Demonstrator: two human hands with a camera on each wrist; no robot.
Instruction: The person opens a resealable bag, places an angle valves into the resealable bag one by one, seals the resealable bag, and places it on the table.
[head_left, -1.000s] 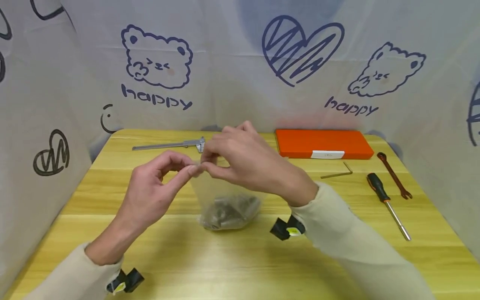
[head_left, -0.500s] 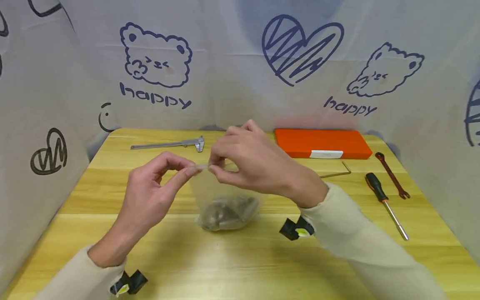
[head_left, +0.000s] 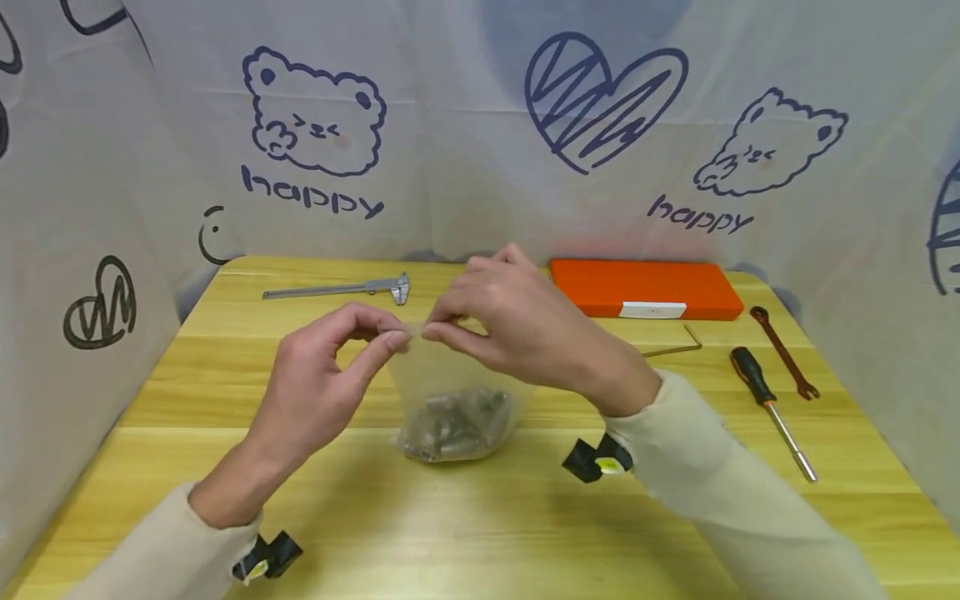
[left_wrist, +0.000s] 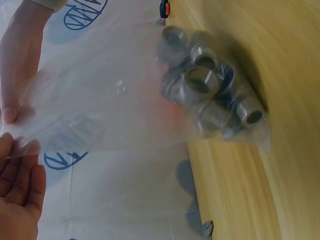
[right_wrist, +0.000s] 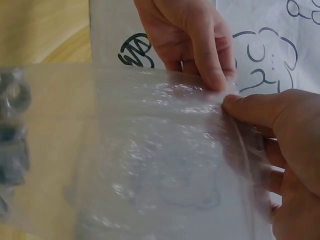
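A clear plastic zip bag (head_left: 420, 375) stands on the wooden table in front of me, with several grey threaded metal pipe fittings (left_wrist: 202, 80) heaped in its bottom. My left hand (head_left: 322, 383) pinches the top left corner of the bag between thumb and forefinger. Just to the right, my right hand (head_left: 517, 325) pinches the same top edge, its fingertips close to the left ones. In the right wrist view the thumb of the right hand (right_wrist: 295, 145) lies on the bag's top strip, and the left hand (right_wrist: 192, 40) grips the corner beyond it.
A vernier caliper (head_left: 337, 289) lies at the back left. At the back right is an orange case (head_left: 645, 283), with a hex key (head_left: 675, 348) before it. A wrench (head_left: 783, 350) and a black-handled screwdriver (head_left: 772, 408) lie along the right side of the wooden table (head_left: 450, 542).
My right hand has slid a little to the right along the bag's top edge. My left hand has shifted slightly right in the last half second. The bag's bottom stays in place.
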